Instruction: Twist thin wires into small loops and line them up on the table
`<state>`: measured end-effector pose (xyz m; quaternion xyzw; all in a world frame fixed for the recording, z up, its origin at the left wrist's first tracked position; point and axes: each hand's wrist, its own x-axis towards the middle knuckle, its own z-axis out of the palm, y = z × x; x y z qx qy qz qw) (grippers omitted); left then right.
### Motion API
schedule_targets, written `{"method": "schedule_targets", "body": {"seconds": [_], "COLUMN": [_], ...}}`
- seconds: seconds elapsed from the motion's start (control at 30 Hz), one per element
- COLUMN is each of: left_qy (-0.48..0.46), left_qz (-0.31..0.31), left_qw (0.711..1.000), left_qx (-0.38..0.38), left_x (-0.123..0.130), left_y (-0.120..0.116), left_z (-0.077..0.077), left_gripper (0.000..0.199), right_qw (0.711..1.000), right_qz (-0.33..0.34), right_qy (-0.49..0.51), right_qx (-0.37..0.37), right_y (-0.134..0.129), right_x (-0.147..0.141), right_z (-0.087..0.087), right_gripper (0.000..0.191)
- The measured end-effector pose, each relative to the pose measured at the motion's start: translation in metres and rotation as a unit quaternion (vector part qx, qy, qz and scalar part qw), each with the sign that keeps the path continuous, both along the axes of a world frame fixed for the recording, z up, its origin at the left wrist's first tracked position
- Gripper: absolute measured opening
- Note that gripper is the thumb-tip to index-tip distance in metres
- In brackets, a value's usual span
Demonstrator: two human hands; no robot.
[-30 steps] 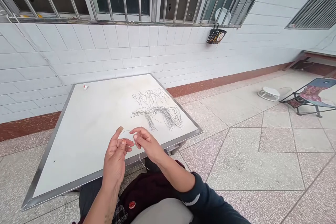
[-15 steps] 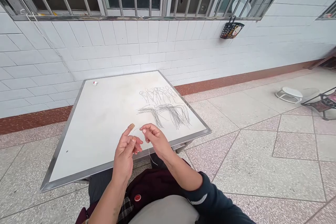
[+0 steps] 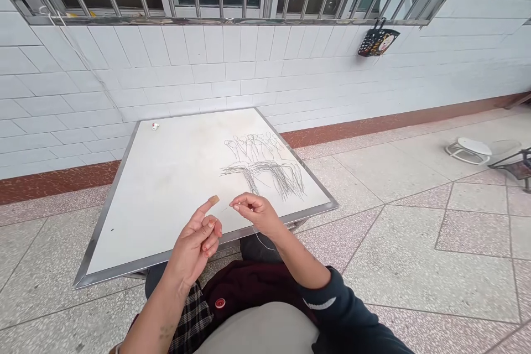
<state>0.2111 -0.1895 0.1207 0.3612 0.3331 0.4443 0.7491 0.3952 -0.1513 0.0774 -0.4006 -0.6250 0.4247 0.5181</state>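
Note:
My left hand [image 3: 191, 246] is closed, thumb against the curled fingers, on one end of a thin, pale wire-like strand [image 3: 260, 241]. Its index finger points up, with a tan covering over the tip. A short gap away, my right hand [image 3: 262, 217] pinches the same strand between thumb and fingertips. The free tail curves down below the right wrist. Both hands are over the near edge of the white table [image 3: 166, 177]. Beyond them lie several thin dark strands with looped ends [image 3: 253, 146] and a spread of bent dark strands [image 3: 284, 177].
A small red-and-white object [image 3: 155, 126] sits in the table's far left corner, and a tiny dark bit [image 3: 112, 229] near its left edge. The tiled wall [image 3: 178, 77] stands behind. A patterned bag [image 3: 378, 41] hangs from the window bars; a white stool [image 3: 468, 149] stands right.
My right hand has moved right, away from my left, drawing the strand between them; its tail has swung right. The view has shifted slightly.

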Motion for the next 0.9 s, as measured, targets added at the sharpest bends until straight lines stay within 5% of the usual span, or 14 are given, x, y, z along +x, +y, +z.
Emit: {"method": "schedule_targets", "body": {"seconds": [0.4,0.73,0.9], "left_qy": [-0.024,0.153,0.208], "left_qz": [0.001,-0.096,-0.064], "left_qw": [0.998,0.983,0.976], "left_qx": [-0.057,-0.017,0.004], "left_x": [-0.015,-0.033,-0.057], "left_y": [-0.009,-0.006,-0.001], "left_z": [-0.001,0.002,-0.003], "left_gripper": [0.054,0.051,0.058], "right_qw": [0.988,0.970,0.977], "right_qz": [0.027,0.078,-0.018], "right_qy": [-0.104,-0.169,-0.156], "right_qx": [0.113,0.159,0.145], "right_y": [-0.001,0.002,0.009], "right_x": [0.008,0.017,0.035], "right_z": [0.005,0.004,-0.001], "right_gripper": [0.019,0.020,0.020]}}
